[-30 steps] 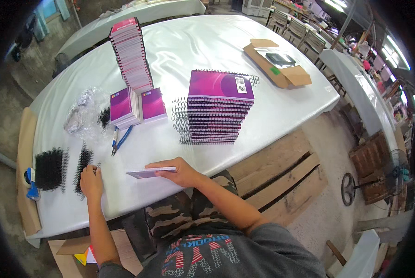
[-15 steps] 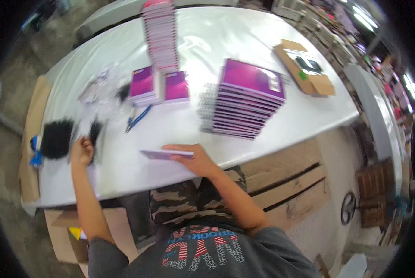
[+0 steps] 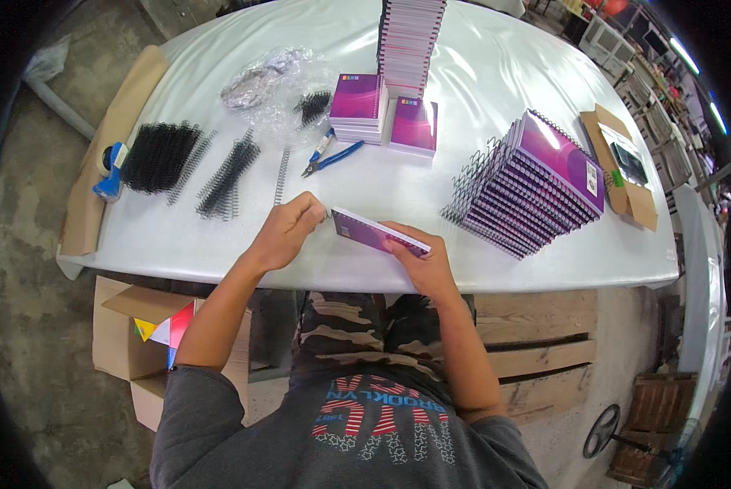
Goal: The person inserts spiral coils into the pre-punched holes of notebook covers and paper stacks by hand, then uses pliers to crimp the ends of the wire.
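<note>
My right hand (image 3: 421, 254) grips a thin purple-covered notebook (image 3: 369, 231), tilted above the near part of the table, thumb on the front. Beside its upper left corner, my left hand (image 3: 288, 232) is closed in a pinch; what its fingertips hold is too small to make out. Just beyond that hand is a single black binding coil (image 3: 282, 175); whether the hand touches it I cannot tell. Farther left are a loose bunch of coils (image 3: 229, 178) and a larger black coil pile (image 3: 163, 157). Blue-handled pliers (image 3: 333, 156) lie ahead, before two stacks of purple pads (image 3: 357, 106) (image 3: 414, 125).
A tall stack of bound books (image 3: 412, 45) rises at the back. Coil-bound purple notebooks (image 3: 536, 183) are piled at right, near an open cardboard box (image 3: 626, 183). A blue tape dispenser (image 3: 110, 175) and crumpled clear plastic (image 3: 271, 81) are at left. Below stands a carton (image 3: 121, 359).
My left hand has moved right, from among the coils to the notebook's left end. The notebook is now tilted with its cover more visible. The whole view has shifted.
</note>
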Motion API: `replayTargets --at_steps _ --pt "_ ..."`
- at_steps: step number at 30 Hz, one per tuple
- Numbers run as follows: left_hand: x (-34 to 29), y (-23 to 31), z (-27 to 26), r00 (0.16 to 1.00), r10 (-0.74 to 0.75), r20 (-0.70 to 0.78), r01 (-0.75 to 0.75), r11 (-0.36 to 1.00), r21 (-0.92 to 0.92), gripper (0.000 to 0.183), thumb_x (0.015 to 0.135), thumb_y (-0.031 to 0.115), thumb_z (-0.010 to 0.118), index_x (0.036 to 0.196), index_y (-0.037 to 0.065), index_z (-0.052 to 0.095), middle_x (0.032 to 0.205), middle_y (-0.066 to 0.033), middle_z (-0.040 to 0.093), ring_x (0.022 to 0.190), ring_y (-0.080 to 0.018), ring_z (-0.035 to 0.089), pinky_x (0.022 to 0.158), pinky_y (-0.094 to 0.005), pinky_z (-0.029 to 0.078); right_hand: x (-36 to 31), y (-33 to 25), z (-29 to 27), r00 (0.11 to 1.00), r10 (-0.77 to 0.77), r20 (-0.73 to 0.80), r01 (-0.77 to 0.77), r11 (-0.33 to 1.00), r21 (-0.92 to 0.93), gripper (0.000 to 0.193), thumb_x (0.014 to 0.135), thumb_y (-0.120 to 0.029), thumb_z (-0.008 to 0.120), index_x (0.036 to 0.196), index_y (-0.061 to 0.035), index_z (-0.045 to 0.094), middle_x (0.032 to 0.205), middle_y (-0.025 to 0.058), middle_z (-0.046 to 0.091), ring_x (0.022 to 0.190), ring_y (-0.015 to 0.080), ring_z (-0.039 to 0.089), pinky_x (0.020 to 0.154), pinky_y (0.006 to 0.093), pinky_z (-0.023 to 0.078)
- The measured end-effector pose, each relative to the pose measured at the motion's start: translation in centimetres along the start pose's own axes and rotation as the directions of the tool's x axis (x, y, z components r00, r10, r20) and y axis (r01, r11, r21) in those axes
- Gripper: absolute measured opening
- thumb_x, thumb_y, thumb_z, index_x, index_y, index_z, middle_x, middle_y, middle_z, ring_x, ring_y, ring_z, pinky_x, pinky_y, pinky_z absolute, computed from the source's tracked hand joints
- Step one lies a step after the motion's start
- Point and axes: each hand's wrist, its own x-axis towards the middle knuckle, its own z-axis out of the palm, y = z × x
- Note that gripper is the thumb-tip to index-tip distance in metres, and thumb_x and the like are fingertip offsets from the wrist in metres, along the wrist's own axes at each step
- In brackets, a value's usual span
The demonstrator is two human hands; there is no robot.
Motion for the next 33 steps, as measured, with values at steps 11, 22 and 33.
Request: replayTargets --at_steps 11,22,33 --pt "1.3 3.7 -1.8 0.991 0.062 0.121 -0.053 0.996 -0.073 0.013 0.086 0.017 0.06 0.086 0.005 0.055 0.079 -0.0032 0.051 0.072 -0.0105 0.048 0.064 -0.0249 0.039 0.1 0.6 -0.6 0.997 -0.074 0.024 0.074 0.997 -0.018 0.027 0.083 -0.004 0.06 0.11 -0.0013 0.062 0.101 0.0097 0.066 0.089 0.0114 0.058 0.083 0.0236 0.044" --pt "1.7 5.5 -0.6 0.846 0.52 0.12 -0.46 0.596 0.658 0.022 0.073 0.017 0.071 0.09 0.009 0.06 0.093 -0.0064 0.059 0.092 -0.024 0.053 0.084 -0.0367 0.037 -0.3 0.4 -0.4 0.994 -0.095 0.044 0.098 0.994 -0.052 0.026 0.084 -0.007 0.06 0.109 -0.002 0.063 0.1 0.0089 0.067 0.087 0.011 0.059 0.081 0.0233 0.045" --pt "1.4 6.3 -0.7 0.884 0.228 0.408 -0.466 0.368 0.804 0.049 0.063 0.031 0.076 0.103 0.012 0.056 0.111 -0.0075 0.055 0.111 -0.0266 0.047 0.099 -0.0454 0.027 -1.5 0.6 0.5 0.98 -0.196 0.028 0.198 0.969 -0.145 0.026 0.083 -0.006 0.059 0.109 -0.0052 0.063 0.101 0.0123 0.067 0.087 0.0169 0.064 0.079 0.0266 0.048"
